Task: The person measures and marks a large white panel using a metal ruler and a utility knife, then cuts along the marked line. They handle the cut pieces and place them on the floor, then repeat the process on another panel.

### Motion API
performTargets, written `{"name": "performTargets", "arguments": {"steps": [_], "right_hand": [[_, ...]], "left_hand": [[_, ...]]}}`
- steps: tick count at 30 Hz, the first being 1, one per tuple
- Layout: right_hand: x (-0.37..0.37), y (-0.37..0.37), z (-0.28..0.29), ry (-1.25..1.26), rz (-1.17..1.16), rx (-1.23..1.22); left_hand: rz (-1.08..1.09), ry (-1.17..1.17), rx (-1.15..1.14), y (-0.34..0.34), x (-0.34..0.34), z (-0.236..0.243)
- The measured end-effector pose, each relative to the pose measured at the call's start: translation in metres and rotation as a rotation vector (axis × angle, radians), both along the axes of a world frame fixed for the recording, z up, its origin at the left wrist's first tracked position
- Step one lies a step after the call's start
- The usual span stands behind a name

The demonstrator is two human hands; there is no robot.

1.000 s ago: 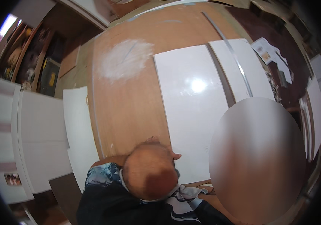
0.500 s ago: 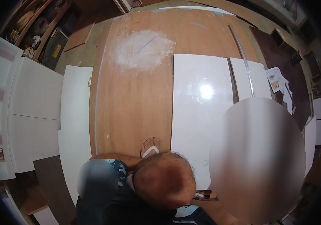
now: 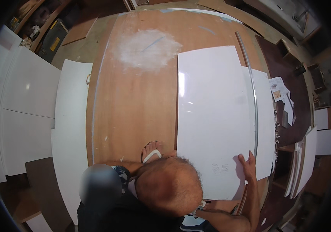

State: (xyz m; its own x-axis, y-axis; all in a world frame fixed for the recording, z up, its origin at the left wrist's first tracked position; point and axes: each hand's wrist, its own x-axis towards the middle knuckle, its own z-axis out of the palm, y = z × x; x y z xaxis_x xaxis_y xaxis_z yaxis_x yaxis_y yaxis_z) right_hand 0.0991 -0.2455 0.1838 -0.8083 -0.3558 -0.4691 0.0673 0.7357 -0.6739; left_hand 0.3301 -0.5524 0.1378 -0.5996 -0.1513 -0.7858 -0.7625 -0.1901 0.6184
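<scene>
One white panel (image 3: 212, 116), laid flat on a brown wooden board (image 3: 134, 104). Right hand (image 3: 247, 167) pressed open-palmed on its near right corner, beside a thin metal strip (image 3: 253, 112). Left hand hidden; state cannot be told.

A person crouches at the near edge of a large brown wooden board (image 3: 134, 100) lying on the floor. The right hand (image 3: 247, 167) rests flat, fingers spread, on the near right corner of a glossy white panel (image 3: 212, 116) that covers the board's right half. A thin metal strip (image 3: 253, 100) runs along that panel's right edge. A white powdery patch (image 3: 148, 48) marks the board's far end. A foot in a white sandal (image 3: 152, 151) stands on the board. The left hand is hidden.
</scene>
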Motion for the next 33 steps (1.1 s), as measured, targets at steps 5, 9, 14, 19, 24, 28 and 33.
{"name": "performTargets", "arguments": {"steps": [5,9,14,19,24,28,33], "right_hand": [[-0.023,-0.046,0.027,0.238,0.084,-0.015],[-0.061,-0.098,0.063,0.084,0.106,-0.181],[-0.078,-0.222,0.083,0.064,0.208,-0.399],[-0.089,-0.334,0.09,0.337,0.268,-0.243],[-0.052,-0.417,0.082,0.504,0.436,-0.094],[0.027,-0.478,0.104,0.482,0.536,-0.015],[0.047,-0.484,0.078,0.316,0.588,-0.191]], "left_hand": [[-0.211,0.184,-0.257,-0.009,-0.03,-0.101],[-0.162,0.073,-0.257,-0.043,-0.069,-0.072],[0.06,0.075,-0.496,-0.101,-0.093,-0.086],[0.029,0.12,-0.725,-0.157,-0.113,-0.057],[0.229,0.427,-0.524,-0.209,-0.093,0.008],[0.253,0.684,-0.087,-0.248,-0.044,0.098],[0.249,0.735,-0.39,-0.263,-0.027,0.106]]}}
